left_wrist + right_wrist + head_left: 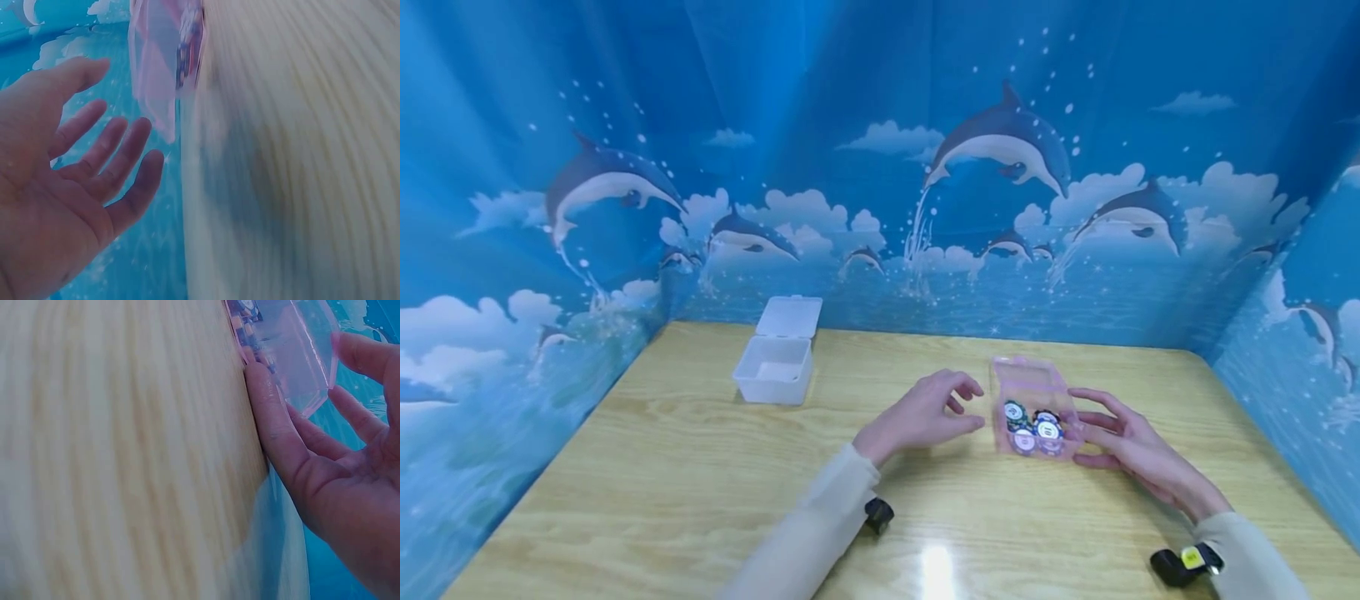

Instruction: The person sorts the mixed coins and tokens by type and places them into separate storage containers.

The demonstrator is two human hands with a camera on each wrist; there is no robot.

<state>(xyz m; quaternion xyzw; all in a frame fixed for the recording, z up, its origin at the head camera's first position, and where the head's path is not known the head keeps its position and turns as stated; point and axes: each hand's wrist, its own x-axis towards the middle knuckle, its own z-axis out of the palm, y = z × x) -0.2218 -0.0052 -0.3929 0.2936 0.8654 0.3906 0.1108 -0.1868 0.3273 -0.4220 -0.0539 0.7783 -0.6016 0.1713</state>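
A transparent pink box (1037, 446) with its lid tipped back stands on the right half of the table. Several poker chips (1047, 431), some dark-edged with white centres, lie in it. My right hand (1131, 442) is at the box's right side, its fingers spread and relaxed. In the right wrist view, fingertips (259, 374) touch or nearly touch the pink wall. To the left of the box, my left hand (928, 412) hovers above the table with loosely bent fingers and nothing in them. The left wrist view shows its palm (59, 212) apart from the pink box (153, 69).
A translucent white box (772, 387) with its lid raised stands at the back left of the table. Wood-grain tabletop (685, 467) stretches around both boxes. A blue curtain printed with dolphins (865, 108) hangs along the back and sides.
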